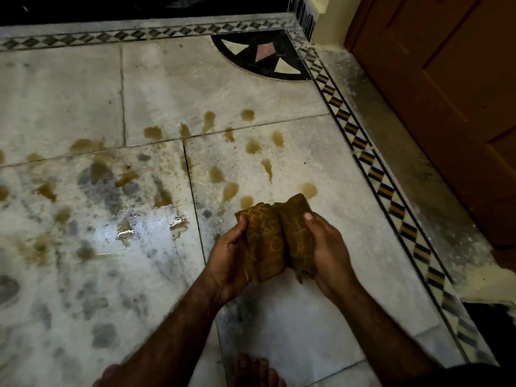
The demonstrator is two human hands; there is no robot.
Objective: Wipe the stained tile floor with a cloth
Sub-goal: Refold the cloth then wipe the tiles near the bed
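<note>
We are gripping the folded brown cloth [275,236] in both hands, left hand [231,263] and right hand [329,247] curled around it. Brown stains [217,174] are lying just beyond our fingers, spreading far and left across the tile floor [293,317].

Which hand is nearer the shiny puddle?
Left. The left hand grips the cloth on the side facing the puddle; the right hand grips its other side, farther away.
</note>
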